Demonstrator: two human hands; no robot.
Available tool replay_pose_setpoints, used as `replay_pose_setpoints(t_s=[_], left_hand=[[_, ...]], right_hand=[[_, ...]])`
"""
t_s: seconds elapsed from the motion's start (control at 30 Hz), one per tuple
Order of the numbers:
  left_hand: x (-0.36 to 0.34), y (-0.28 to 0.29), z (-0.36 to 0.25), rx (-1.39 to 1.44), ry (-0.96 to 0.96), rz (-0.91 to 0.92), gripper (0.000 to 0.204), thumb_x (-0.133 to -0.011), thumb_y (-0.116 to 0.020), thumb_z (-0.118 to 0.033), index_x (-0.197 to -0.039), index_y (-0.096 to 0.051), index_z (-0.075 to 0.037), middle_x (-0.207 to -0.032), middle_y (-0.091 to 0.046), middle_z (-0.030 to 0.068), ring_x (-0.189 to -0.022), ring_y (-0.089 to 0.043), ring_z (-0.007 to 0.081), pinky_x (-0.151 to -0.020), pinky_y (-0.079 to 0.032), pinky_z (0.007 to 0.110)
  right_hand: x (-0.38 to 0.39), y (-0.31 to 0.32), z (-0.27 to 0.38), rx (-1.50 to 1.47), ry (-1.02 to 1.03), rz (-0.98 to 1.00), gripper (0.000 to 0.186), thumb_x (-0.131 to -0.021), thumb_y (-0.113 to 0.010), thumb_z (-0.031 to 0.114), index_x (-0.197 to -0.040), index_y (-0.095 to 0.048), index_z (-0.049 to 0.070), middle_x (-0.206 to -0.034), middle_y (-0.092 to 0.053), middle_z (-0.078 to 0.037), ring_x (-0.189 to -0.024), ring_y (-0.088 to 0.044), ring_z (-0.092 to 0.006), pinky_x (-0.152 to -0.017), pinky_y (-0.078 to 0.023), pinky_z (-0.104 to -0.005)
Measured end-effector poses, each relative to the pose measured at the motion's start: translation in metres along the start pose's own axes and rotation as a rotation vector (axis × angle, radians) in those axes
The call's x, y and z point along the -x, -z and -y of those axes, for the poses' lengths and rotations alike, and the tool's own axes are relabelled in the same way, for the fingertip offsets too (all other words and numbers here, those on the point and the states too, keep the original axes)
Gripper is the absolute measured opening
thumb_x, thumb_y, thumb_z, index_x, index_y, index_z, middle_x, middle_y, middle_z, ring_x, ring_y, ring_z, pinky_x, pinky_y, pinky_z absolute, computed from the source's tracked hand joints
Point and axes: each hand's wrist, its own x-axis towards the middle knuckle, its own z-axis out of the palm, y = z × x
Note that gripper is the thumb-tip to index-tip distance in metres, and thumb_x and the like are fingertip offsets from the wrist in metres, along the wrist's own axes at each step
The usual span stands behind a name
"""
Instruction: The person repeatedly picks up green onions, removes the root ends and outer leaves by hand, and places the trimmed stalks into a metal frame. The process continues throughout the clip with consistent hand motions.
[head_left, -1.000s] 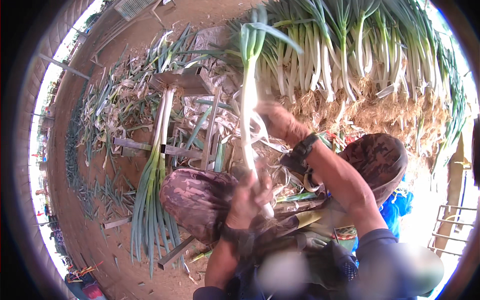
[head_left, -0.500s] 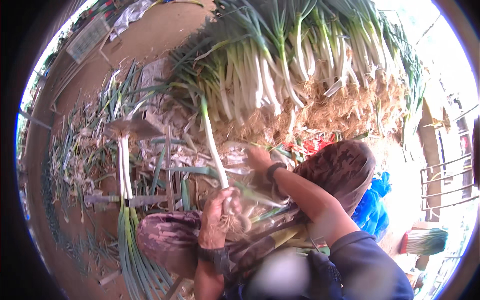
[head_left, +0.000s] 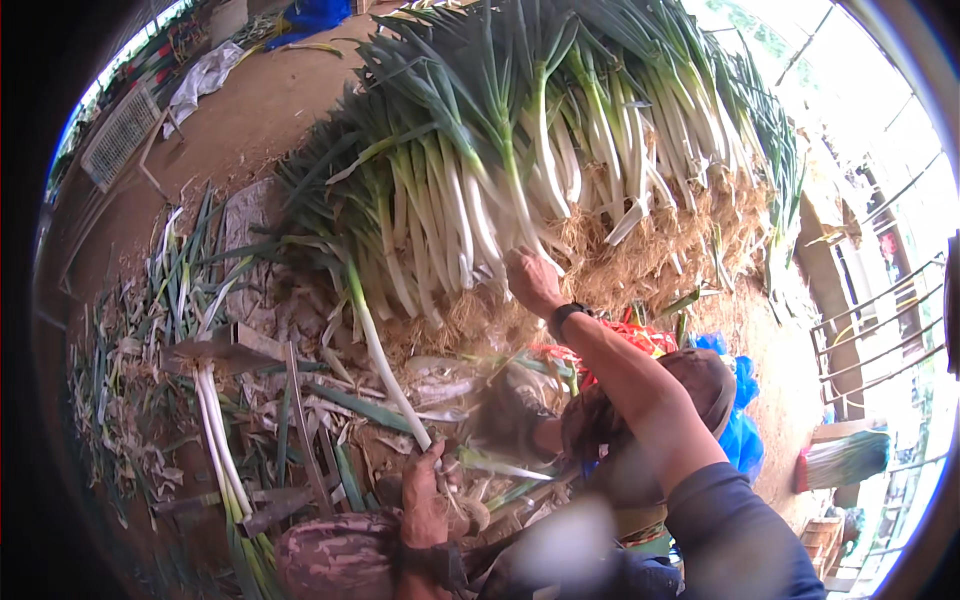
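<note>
My left hand (head_left: pixel 428 485) grips one long leek (head_left: pixel 385 360) by its root end, low in the middle, its green top lying toward the pile. My right hand (head_left: pixel 530 280) reaches up into the big pile of leeks (head_left: pixel 450 210), fingers closed on a white stalk (head_left: pixel 525 220) above the dangling roots. Left of the held leek, a few leeks (head_left: pixel 220 440) lie in a metal stand (head_left: pixel 250 342), green ends hanging downward. My camouflage-clad knee (head_left: pixel 330 550) is beside the left hand.
Leaf scraps (head_left: pixel 130 420) litter the ground at left. Behind are a mesh rack (head_left: pixel 120 140) and white sack (head_left: pixel 200 85). At right are red netting (head_left: pixel 640 338), blue plastic (head_left: pixel 742 440), metal railings (head_left: pixel 870 330) and bundled leeks (head_left: pixel 840 462).
My right hand has left the held leek and moved up to the pile. The left hand still holds the leek, whose top has swung leftward. The view has shifted toward the pile.
</note>
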Motion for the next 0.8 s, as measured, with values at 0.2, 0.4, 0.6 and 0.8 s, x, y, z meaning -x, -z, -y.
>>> replay_pose_setpoints(t_s=[0.2, 0.4, 0.6, 0.8], left_hand=[[-0.003, -0.012, 0.003, -0.067, 0.079, -0.049, 0.026, -0.098, -0.067, -0.016, -0.120, -0.059, -0.003, -0.080, -0.060, 0.0065, -0.059, -0.054, 0.0141, -0.050, -0.047, 0.028], [-0.011, -0.005, 0.007, -0.376, 0.023, -0.043, 0.025, -0.093, -0.067, -0.011, -0.116, -0.060, -0.002, -0.076, -0.063, 0.0066, -0.062, -0.061, 0.0153, -0.053, -0.054, 0.030], [-0.012, -0.007, 0.008, -0.388, -0.033, -0.064, 0.028, -0.090, -0.071, -0.016, -0.114, -0.062, -0.003, -0.086, -0.070, 0.0085, -0.065, -0.063, 0.0139, -0.054, -0.052, 0.028], [-0.011, -0.007, 0.004, -0.389, -0.012, -0.085, 0.032, -0.090, -0.073, -0.017, -0.117, -0.065, -0.002, -0.083, -0.073, 0.0079, -0.060, -0.066, 0.0143, -0.047, -0.049, 0.028]], right_hand=[[-0.041, 0.026, -0.008, 0.184, 0.073, -0.307, 0.032, -0.093, -0.055, 0.011, -0.124, -0.062, 0.007, -0.109, -0.064, -0.013, -0.104, -0.063, -0.0301, -0.083, -0.049, -0.0478], [-0.086, 0.080, -0.024, 0.405, -0.124, -0.258, 0.069, -0.096, -0.062, 0.054, -0.141, -0.054, 0.001, -0.129, -0.068, -0.018, -0.122, -0.058, -0.0323, -0.107, -0.036, -0.0489], [-0.111, 0.108, -0.032, 0.246, -0.202, -0.042, 0.032, -0.084, -0.071, 0.027, -0.106, -0.071, 0.004, -0.094, -0.072, -0.011, -0.101, -0.065, -0.0267, -0.094, -0.050, -0.0442], [-0.108, 0.162, -0.006, -0.591, -0.240, 0.192, 0.029, -0.089, -0.069, 0.032, -0.090, -0.066, 0.004, -0.080, -0.063, -0.003, -0.070, -0.058, -0.0181, -0.066, -0.047, -0.0328]])
